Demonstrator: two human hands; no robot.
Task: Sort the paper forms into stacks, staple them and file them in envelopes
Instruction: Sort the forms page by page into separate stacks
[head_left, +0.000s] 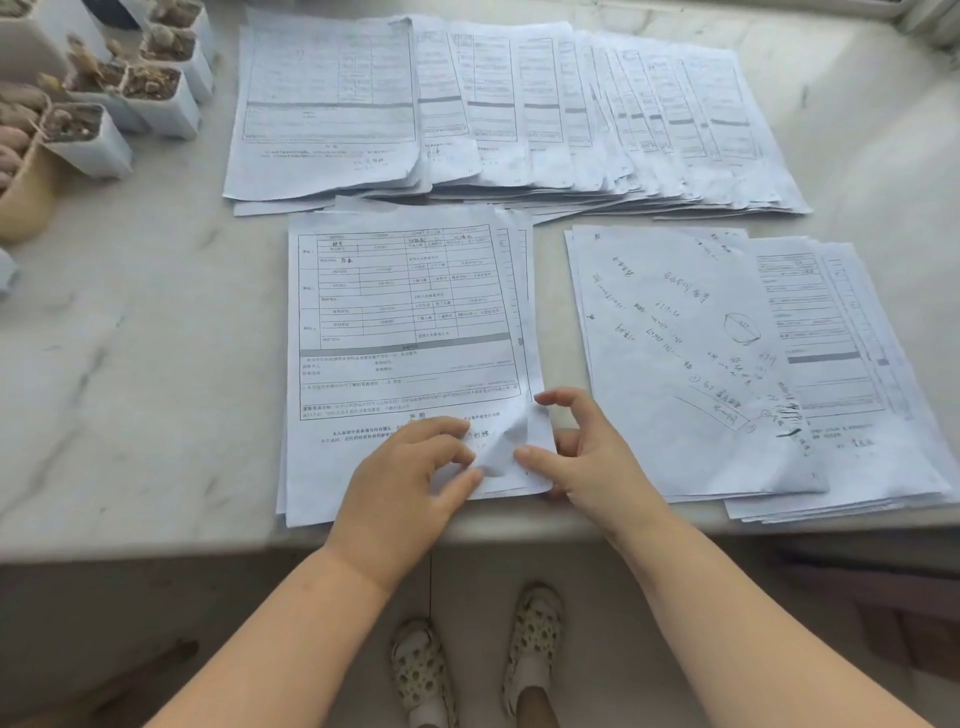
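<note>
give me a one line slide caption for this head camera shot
Both hands, left hand and right hand, lift the bottom corner of the top form on the near stack.

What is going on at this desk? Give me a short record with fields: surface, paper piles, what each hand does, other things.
surface: pale marble-look counter
middle pile: printed forms, near the front edge
fanned row of forms: overlapping, at the back
right pile: top sheet handwritten, printed forms beneath
left hand: on the middle pile, fingers pinching the top sheet's lifted bottom right corner
right hand: at the same corner, fingers curled, touching the lifted paper
other things: white plant pots at the back left
stapler, envelopes: none in view
</note>
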